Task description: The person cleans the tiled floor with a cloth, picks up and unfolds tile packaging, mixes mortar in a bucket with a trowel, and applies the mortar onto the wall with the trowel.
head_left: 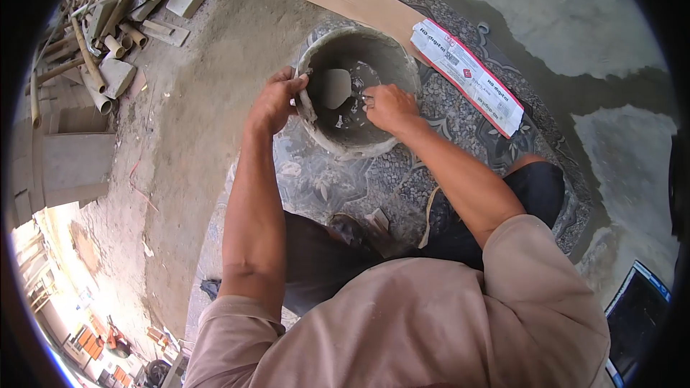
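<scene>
the bucket (352,151) sits on the floor (316,179), left hand (273,104) gripping its left rim, right hand (392,109) bunched inside it, cannot tell on what, and work seems unfinished, pale bits (339,121) lying in its bottom.

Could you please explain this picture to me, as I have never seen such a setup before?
There is no machine here, only a person's bare hands, seen by a camera worn on the head that looks forward and down. The left hand grips the rim of a grimy bucket. The right hand reaches inside it; whether it holds anything is unclear. The bucket stands on patterned tiles. Beyond it lies brown cardboard, with a printed white-and-red strip towards the right.
</scene>
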### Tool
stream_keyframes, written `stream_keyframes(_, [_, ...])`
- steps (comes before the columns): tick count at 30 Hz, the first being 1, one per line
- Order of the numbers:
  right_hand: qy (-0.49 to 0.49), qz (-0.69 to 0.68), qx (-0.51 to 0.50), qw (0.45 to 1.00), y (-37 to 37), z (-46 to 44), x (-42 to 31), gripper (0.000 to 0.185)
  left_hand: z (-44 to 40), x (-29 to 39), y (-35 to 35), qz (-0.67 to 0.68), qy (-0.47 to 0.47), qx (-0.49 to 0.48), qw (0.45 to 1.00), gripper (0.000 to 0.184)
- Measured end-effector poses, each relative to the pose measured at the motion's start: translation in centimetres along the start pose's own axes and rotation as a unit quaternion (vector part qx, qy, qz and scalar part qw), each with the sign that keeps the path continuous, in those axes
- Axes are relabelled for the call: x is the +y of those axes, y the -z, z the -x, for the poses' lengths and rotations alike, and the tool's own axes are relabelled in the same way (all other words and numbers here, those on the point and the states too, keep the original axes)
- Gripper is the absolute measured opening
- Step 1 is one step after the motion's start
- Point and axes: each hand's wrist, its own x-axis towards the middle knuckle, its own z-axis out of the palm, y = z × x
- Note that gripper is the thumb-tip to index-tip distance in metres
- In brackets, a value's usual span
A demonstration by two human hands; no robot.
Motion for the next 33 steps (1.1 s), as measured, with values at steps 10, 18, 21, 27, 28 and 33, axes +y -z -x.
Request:
stream_keyframes(10, [0.07, 0.13, 0.022, 0.989, -0.7, -0.4, 0.5, 0.022, 0.9, -0.5, 0.0, -0.012, 0.008, -0.011, 1.0, 0.012])
stream_keyframes(18, [0.08, 0.068, -0.005, 0.994, -1.7, -0.3, 0.9, 0.024, 1.8, -0.6, -0.8, -0.019, -0.014, 0.006, 1.0, 0.016])
stream_keyframes(21, [0.081, 0.05, -0.033, 0.995, -1.0, -0.1, 0.5, 0.027, 2.2, -1.1, -1.3, 0.004, -0.013, 0.024, 1.0, 0.016])
stream_keyframes(27, [0.082, -0.042, -0.005, 0.996, 0.0, 1.6, 2.6, 0.032, 2.2, -1.9, -1.5, 0.007, -0.006, 0.048, 0.999, 0.019])
stream_keyframes(28, [0.07, -0.064, 0.001, 0.995, 0.5, 2.1, 3.0, 0.033, 2.3, -1.6, -1.8, 0.003, -0.003, 0.055, 0.999, 0.021])
stream_keyframes(33, [0.076, -0.118, 0.023, 0.99, 2.6, 4.7, 5.2, 0.035, 2.2, -2.4, -1.1, -0.006, 0.006, 0.098, 0.995, 0.026])
